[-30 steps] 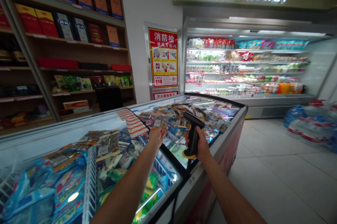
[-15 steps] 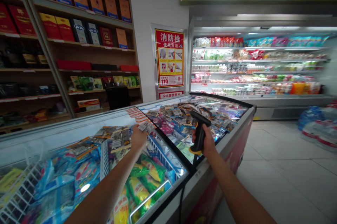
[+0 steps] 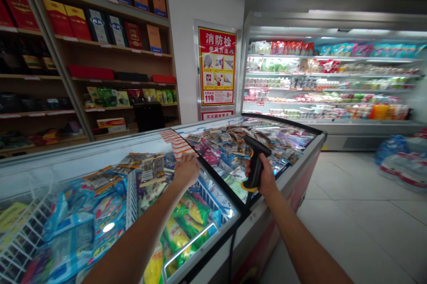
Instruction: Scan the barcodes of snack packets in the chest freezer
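My right hand (image 3: 267,174) is wrapped round the grip of a black and yellow barcode scanner (image 3: 256,162), held over the freezer's right half with its head up and a dark cable below. My left hand (image 3: 187,171) is closed, fingers curled, beside the black frame (image 3: 213,173) of the glass lid and below an orange-striped sheet (image 3: 175,142). Whatever its fingers hold is hidden. Left of that hand, brown and grey packets (image 3: 152,169) lie on the frozen goods. Green and yellow corn bags (image 3: 178,233) sit under my left forearm.
The chest freezer (image 3: 300,173) spans the front, with white wire baskets (image 3: 131,199) and blue bags (image 3: 73,239) inside. Shelves of boxed goods (image 3: 128,68) stand at left, a lit dairy cooler (image 3: 327,90) behind. Wrapped bottles (image 3: 405,170) sit on the floor at right.
My left hand has moved slightly right and turned over; the small packet seen in its fingers earlier no longer shows. The view has shifted a little. The scanner stays in my right hand.
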Available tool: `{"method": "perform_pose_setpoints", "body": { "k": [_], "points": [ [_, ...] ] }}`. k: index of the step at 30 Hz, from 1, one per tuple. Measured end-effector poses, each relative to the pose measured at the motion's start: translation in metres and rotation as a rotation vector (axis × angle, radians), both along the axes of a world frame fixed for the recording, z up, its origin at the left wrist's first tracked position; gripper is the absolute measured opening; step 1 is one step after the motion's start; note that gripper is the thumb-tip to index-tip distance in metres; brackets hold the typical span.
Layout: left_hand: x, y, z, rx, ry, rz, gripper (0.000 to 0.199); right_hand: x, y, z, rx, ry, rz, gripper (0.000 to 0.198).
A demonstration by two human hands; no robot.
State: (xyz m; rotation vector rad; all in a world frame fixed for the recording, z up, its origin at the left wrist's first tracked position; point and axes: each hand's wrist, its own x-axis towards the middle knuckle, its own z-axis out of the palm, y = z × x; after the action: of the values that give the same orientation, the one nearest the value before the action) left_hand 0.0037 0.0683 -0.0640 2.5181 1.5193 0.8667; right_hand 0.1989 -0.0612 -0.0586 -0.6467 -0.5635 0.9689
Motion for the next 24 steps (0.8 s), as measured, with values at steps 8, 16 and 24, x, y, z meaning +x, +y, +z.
{"method": "perform_pose_setpoints", "body": {
  "k": [8, 16, 24],
  "points": [
    [0.024, -0.005, 0.014, 0.011, 0.057, 0.120, 0.026, 0.001, -0.002, 0.002, -0.037, 0.028, -0.027, 0.030],
    [0.118, -0.011, 0.018, -0.321, -0.405, -0.164, 0.015, 0.003, 0.000, 0.000, -0.038, 0.051, -0.088, 0.030],
    [0.158, 0.024, -0.004, -0.542, -0.721, 0.006, 0.027, 0.001, 0.003, 0.000, -0.021, 0.027, -0.125, 0.032]
  ]
}}
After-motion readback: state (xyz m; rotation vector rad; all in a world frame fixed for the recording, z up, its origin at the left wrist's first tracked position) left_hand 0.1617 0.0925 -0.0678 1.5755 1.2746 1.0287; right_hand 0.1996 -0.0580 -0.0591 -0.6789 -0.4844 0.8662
